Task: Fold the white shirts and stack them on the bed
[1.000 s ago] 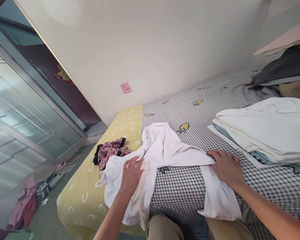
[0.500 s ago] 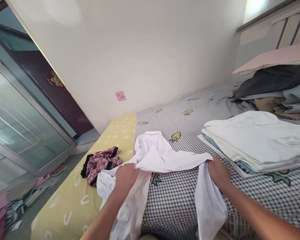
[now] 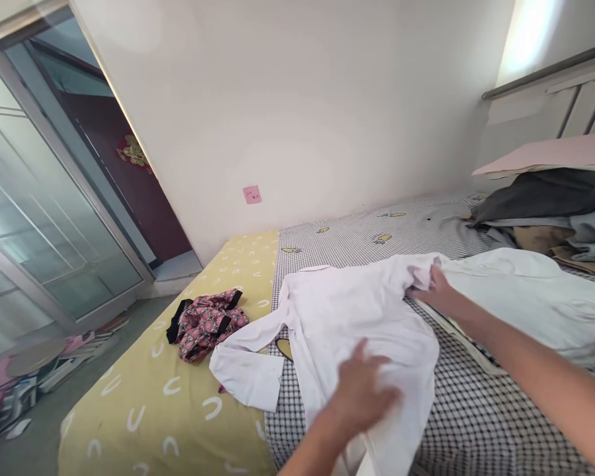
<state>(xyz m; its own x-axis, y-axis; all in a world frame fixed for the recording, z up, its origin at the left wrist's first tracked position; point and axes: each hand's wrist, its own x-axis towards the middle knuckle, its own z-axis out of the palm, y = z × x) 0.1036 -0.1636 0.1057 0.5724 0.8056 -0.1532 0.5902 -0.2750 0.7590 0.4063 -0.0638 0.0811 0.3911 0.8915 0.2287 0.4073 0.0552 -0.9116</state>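
A white long-sleeved shirt (image 3: 347, 311) lies spread on the checked bed sheet (image 3: 480, 423). My left hand (image 3: 364, 390) rests flat on the shirt's lower front, fingers spread, a little blurred by motion. My right hand (image 3: 434, 287) pinches the shirt's far right edge, close to the stack of folded white clothes (image 3: 530, 297). One sleeve (image 3: 248, 370) reaches left onto the yellow sheet (image 3: 153, 410).
A pink floral garment with black trim (image 3: 203, 320) lies on the yellow sheet. A heap of dark and tan clothes (image 3: 550, 211) sits at the head of the bed beside a metal rail. A glass sliding door and cluttered floor are to the left.
The shirt went from bunched and gripped by both hands to spread flat. My left hand moved right onto its front and opened; my right hand moved farther away along the edge.
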